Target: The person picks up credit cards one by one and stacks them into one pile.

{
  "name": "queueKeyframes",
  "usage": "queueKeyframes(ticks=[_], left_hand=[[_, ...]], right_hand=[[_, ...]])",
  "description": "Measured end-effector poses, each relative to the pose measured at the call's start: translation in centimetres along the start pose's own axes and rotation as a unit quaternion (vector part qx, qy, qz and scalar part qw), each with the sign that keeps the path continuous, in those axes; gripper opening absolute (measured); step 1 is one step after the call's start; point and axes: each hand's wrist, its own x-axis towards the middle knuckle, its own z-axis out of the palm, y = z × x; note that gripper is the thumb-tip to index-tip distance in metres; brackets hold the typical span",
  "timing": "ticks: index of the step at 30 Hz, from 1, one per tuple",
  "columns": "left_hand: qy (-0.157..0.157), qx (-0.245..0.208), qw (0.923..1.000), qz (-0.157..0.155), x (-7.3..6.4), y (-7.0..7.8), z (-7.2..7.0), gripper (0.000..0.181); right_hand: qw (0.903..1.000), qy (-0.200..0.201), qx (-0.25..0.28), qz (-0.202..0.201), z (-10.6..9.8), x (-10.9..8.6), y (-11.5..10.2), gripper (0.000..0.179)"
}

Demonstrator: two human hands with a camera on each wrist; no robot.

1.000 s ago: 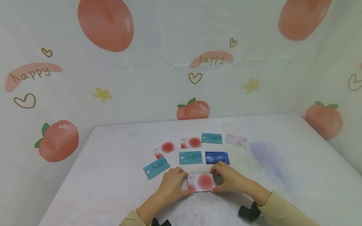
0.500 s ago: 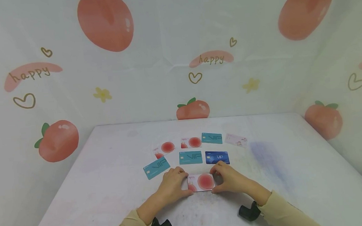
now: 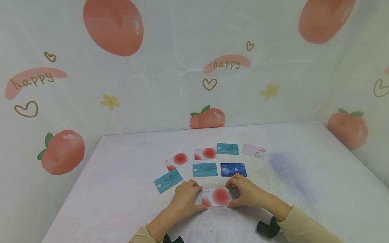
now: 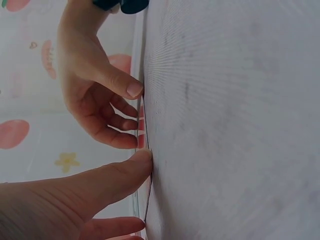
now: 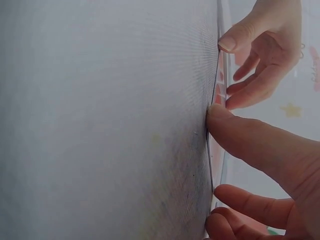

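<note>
A white card with a red circle [image 3: 216,197] lies at the near middle of the table, lengthwise between both hands. My left hand [image 3: 185,200] holds its left end, thumb at the near corner and fingers at the far one. In the same way, my right hand [image 3: 248,193] holds the right end between thumb and fingers. From the left wrist view, the left thumb [image 4: 117,177] touches the card's thin dark edge. The right thumb [image 5: 250,140] meets that edge in the right wrist view. The card looks flat, close to the tabletop.
Beyond the hands lie a blue VIP card [image 3: 233,169], teal VIP cards [image 3: 204,169] [image 3: 168,180] [image 3: 227,149], two red-circle cards [image 3: 205,153] [image 3: 180,159] and a pale pink card [image 3: 253,151]. The white table [image 3: 95,203] meets a fruit-patterned curtain [image 3: 164,82].
Both hands keep their places at the card's ends. The dark line along the card's near edge, seen before in the head view, no longer shows, and the card sits very slightly nearer.
</note>
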Motion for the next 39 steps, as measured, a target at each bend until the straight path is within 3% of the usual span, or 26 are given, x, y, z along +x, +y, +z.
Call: queueKeyframes(ticks=[17,24,39], left_hand=[[-0.021,-0.023,0.9995,0.001,0.2,-0.3,-0.5,0.054],[-0.026,-0.024,0.9994,0.003,1.2,-0.6,-1.4,0.053],[-0.031,-0.101,0.9943,-0.01,4.1,-0.4,-2.0,0.054]], right_hand=[[0.9999,0.008,-0.005,-0.014,-0.5,-0.1,0.2,0.044],[0.9997,0.022,-0.001,-0.003,-1.3,0.3,0.9,0.047],[0.9959,0.072,0.019,0.052,-3.0,1.2,3.6,0.047]])
